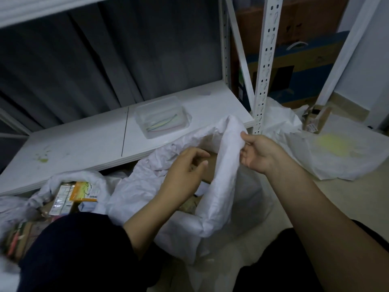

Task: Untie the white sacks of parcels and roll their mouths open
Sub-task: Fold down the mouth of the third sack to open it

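The sack (221, 186) stands on the floor between the person's knees, just in front of the low white shelf (84, 144). Its mouth is open and the rim is rolled into a thick band that runs up the right side and over the far edge. A brown box (210, 167) shows inside it.

The right hand (259, 154) holds the rolled rim at its upper right, the thumb on top and the fingers (245, 161) curled in under the cloth, pinching it. The left hand (185, 171) hangs over the mouth above the brown box, back to the camera, with the fingers loosely curled and released; nothing shows between them and the thumb.

The left sack (69, 180) lies beside the left knee, its mouth open too, with parcels showing, among them an orange packet (84, 192). The right sack (315, 157) lies flatter on the floor past the right hand, with a yellow patch (332, 144) on its cloth.

On the shelf sits a clear tub (162, 119) with a few coloured strips in it, well apart from the hands. A perforated white post (263, 60) rises at the shelf's right end. Behind the shelf hangs a grey curtain (105, 60); behind the post stand large cartons (294, 66), and a small carton (315, 120) lies by the right sack.
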